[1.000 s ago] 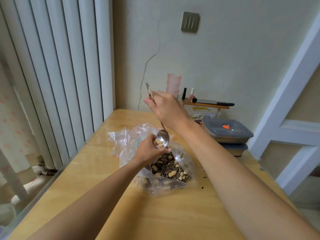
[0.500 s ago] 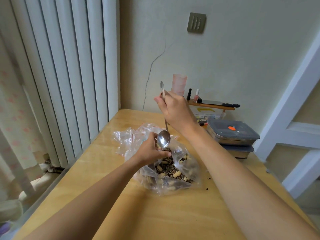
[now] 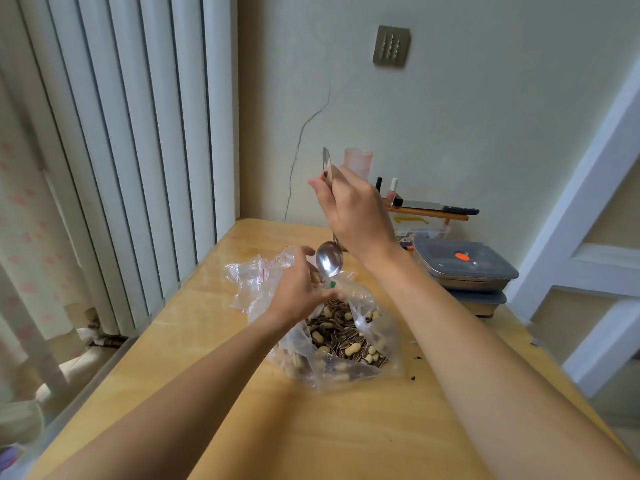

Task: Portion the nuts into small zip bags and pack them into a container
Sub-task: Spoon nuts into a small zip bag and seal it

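Two hands work over one wooden surface [image 3: 214, 403]. The right hand [image 3: 356, 216] keeps a closed grip on one metal spoon [image 3: 329, 261], pinching its handle high up so the spoon hangs nearly upright, bowl down; the bowl shows bare metal and hovers just above the left hand [image 3: 301, 289]. The left hand's grip is curled around a small zip bag [image 3: 325, 284], of which only a scrap of clear plastic with a green mark shows between the fingers; how full it is cannot be made out. One big bag [image 3: 377, 341] of clear plastic lies open on the surface under both hands, holding the nuts [image 3: 343, 341], a mix of pale peanuts and striped sunflower seeds too many to count. More crumpled clear plastic [image 3: 252, 282] with red trim lies beside it on the left; how many bags it makes up is unclear. Two lidded metal containers [image 3: 467, 268] are stacked at the far right of the surface, the top lid bearing an orange valve; the lower one is mostly hidden. Behind them stand one pink cup [image 3: 358, 164], partly covered by the right hand, and two small bottles [image 3: 391, 190]. A few dark crumbs [image 3: 417, 358] dot the surface on the right.
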A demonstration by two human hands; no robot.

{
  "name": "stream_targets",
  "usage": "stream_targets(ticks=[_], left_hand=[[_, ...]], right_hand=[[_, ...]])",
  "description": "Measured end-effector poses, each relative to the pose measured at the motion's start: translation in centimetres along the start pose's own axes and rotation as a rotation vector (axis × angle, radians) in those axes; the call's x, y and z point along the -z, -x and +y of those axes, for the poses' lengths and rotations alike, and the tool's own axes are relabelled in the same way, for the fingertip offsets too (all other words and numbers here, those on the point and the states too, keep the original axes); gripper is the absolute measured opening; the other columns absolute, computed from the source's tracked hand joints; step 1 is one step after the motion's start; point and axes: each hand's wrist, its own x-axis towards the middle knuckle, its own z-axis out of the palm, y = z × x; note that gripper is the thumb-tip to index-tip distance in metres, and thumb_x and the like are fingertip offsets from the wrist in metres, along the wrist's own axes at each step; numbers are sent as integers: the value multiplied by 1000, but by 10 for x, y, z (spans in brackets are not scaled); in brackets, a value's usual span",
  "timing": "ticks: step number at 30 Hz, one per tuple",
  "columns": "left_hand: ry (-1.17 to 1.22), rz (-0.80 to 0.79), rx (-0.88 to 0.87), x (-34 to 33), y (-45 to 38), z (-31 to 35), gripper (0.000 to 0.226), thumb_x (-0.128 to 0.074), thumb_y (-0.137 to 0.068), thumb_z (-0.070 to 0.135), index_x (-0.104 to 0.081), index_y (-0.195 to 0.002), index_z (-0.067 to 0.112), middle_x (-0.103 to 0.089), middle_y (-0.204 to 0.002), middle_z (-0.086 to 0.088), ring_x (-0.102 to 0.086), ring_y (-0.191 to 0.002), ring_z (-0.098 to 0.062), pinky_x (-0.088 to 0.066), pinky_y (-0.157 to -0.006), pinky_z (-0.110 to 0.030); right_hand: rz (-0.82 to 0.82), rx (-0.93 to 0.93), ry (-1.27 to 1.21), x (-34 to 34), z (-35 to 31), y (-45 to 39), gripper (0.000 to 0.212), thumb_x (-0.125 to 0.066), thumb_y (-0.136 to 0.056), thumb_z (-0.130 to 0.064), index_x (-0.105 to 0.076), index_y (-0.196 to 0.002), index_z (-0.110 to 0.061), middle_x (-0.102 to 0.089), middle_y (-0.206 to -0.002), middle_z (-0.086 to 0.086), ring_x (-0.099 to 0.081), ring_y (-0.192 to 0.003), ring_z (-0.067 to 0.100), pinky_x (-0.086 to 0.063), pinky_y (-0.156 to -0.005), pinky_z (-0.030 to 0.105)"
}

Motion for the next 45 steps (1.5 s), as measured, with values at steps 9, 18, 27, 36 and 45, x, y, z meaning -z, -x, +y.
stream_targets(ticks=[9, 18, 27, 36, 45], left_hand=[[-71, -147, 48, -3, 8, -14, 87, -91, -74, 23, -32, -137, 14, -68, -92, 1, -66, -83, -11, -57, -80, -29], [-210, -190, -7, -1, 1, -15, 61, -86, -78, 21, -37, -114, 15, -70, -97, -12, -66, -86, -28, -58, -73, -35], [-291, 34, -97, 9, -1, -16, 26, -83, -81, 29, -60, -86, 18, -61, -91, 1, -60, -80, -13, -40, -62, -10], [-288, 56, -218, 23, -6, -5, 11, -79, -84, 25, -77, -89, 15, -63, -98, 0, -60, -83, -9, -47, -79, -22], [-264, 28, -174, 26, 0, -9, 42, -85, -75, 19, -48, -94, 14, -55, -88, 4, -49, -76, -12, -35, -61, -18]], right_hand=[[-141, -90, 14, -6, 15, 16, 32, -51, -106, -28, -59, -88, -4, -46, -73, -3, -50, -59, 28, -34, -53, 32], [-239, -172, 8, -2, 19, 16, 32, -49, -108, -29, -59, -87, -7, -53, -75, 1, -55, -66, 29, -44, -56, 37], [-519, -567, -59, -15, 37, 44, 42, -45, -107, -39, -59, -76, -15, -63, -81, 4, -62, -82, 27, -46, -71, 35], [-765, -831, -316, -30, 36, 69, 25, -57, -99, -35, -69, -83, -20, -69, -84, -5, -63, -82, 13, -44, -69, 27], [-735, -915, -437, -36, 33, 82, 36, -83, -81, -35, -64, -96, -9, -60, -85, -2, -56, -77, 13, -45, -71, 30]])
